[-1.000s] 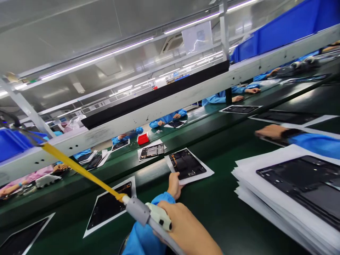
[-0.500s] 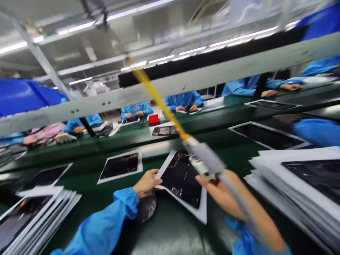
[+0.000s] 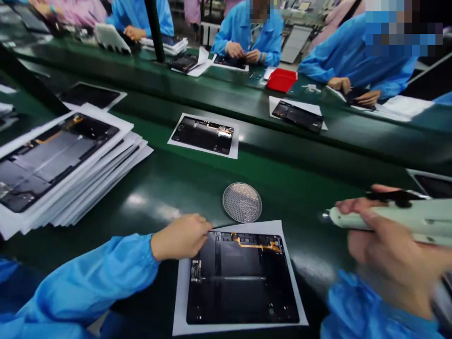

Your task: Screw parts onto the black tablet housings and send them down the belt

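A black tablet housing [image 3: 243, 282] with an orange flex cable lies on a white sheet [image 3: 181, 301] in front of me. My left hand [image 3: 181, 237] is closed at its upper left corner, the fingertips partly hidden. My right hand [image 3: 391, 245] grips a pale green electric screwdriver [image 3: 395, 220], held off to the right of the housing with its metal tip pointing left. A dark lever shows along the tool's top. Just beyond the sheet sits a round dimpled metal dish [image 3: 242, 202]; whether it holds small screws I cannot tell.
At left stands a tall stack of housings between sheets [image 3: 106, 183]. Another housing [image 3: 203, 134] lies beyond the dish. A raised green ledge [image 3: 226, 99] crosses behind, bearing a red box [image 3: 281, 80]. Co-workers in blue sleeves sit opposite. A dark post [image 3: 153, 30] rises at left.
My view has tipped down and left. The housing and sheet, earlier tilted up in my left hand, now lie flat nearer me. The screwdriver has moved away to the right.
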The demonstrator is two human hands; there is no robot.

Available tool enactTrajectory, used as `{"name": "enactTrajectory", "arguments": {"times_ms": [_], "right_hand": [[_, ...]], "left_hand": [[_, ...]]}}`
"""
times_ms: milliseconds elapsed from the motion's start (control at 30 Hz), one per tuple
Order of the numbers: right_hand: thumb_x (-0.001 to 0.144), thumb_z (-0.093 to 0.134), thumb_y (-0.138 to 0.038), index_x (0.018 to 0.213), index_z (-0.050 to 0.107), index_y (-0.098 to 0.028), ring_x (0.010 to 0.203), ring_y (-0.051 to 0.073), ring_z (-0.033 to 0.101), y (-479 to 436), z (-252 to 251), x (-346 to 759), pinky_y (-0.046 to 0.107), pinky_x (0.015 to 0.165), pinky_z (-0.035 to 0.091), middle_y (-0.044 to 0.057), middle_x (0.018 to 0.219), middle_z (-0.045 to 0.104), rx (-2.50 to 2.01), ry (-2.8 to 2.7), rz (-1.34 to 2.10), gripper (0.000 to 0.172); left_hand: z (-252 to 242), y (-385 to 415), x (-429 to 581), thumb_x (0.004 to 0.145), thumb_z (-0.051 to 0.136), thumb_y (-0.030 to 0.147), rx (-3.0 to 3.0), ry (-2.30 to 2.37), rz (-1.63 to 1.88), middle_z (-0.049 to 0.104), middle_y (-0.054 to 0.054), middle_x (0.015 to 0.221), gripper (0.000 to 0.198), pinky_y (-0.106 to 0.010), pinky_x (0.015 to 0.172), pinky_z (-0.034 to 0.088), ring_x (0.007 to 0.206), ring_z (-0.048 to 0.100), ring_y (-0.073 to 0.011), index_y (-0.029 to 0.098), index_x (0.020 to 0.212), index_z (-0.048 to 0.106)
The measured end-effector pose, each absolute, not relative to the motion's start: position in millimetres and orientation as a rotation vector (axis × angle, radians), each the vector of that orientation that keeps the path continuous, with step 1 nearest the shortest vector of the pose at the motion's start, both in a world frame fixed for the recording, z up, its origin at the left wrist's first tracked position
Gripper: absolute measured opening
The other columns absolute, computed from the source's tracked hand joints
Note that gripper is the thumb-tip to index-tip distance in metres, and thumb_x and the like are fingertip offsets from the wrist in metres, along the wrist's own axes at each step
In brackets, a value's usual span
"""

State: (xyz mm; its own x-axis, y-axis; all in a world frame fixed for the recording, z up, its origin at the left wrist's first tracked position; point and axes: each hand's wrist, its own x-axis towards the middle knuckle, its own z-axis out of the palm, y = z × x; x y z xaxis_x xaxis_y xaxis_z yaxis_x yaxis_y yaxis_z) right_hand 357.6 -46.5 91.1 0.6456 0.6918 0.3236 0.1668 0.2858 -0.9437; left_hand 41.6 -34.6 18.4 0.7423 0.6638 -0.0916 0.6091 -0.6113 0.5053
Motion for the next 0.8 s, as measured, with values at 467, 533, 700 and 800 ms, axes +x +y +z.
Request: {"name": "enactTrajectory", "arguments": {"times_ms": [467, 533, 700, 800], "right_hand": [[0.085, 0.063, -0.013, 0.104, 0.069, -0.026, 0.058, 0.014, 0.056, -46.2, 47.4, 280.2, 0.043, 0.076, 0.055, -0.004, 0.063, 0.059, -0.993, -1.142, 1.036, 0.024], [0.084, 0.063, -0.011, 0.105, 0.069, -0.026, 0.058, 0.014, 0.057, -45.8, 45.1, 279.2, 0.044, 0.077, 0.055, -0.004, 0.064, 0.059, -1.008, -1.150, 1.041, 0.026], [0.082, 0.063, -0.010, 0.104, 0.069, -0.024, 0.058, 0.013, 0.058, -47.3, 45.9, 280.1, 0.046, 0.077, 0.055, -0.002, 0.069, 0.060, -1.042, -1.152, 1.057, 0.026], [0.082, 0.062, -0.007, 0.104, 0.069, -0.023, 0.059, 0.013, 0.058, -48.2, 45.6, 280.4, 0.045, 0.075, 0.055, -0.002, 0.070, 0.061, -1.046, -1.161, 1.080, 0.028]], "left_hand": [[3.7, -68.4, 87.6, 0.095, 0.049, 0.009, 2.887, 0.949, 0.736, 0.064, -0.013, 0.103, 0.021, -0.042, 0.088, 0.045, 0.096, 0.059, -0.0248, 0.006, 0.110, 0.063], [1.4, -71.8, 89.7, 0.095, 0.050, 0.009, 2.866, 0.908, 0.753, 0.064, -0.012, 0.101, 0.017, -0.041, 0.085, 0.046, 0.090, 0.059, -0.0232, 0.007, 0.104, 0.065], [-6.7, -70.2, 92.0, 0.095, 0.051, 0.009, 2.786, 0.946, 0.655, 0.064, -0.010, 0.089, 0.016, -0.039, 0.076, 0.048, 0.080, 0.058, -0.0216, 0.009, 0.092, 0.067], [-7.2, -68.1, 92.6, 0.096, 0.050, 0.008, 2.761, 0.963, 0.648, 0.063, -0.010, 0.088, 0.018, -0.038, 0.074, 0.048, 0.080, 0.057, -0.0214, 0.009, 0.092, 0.067]]}}
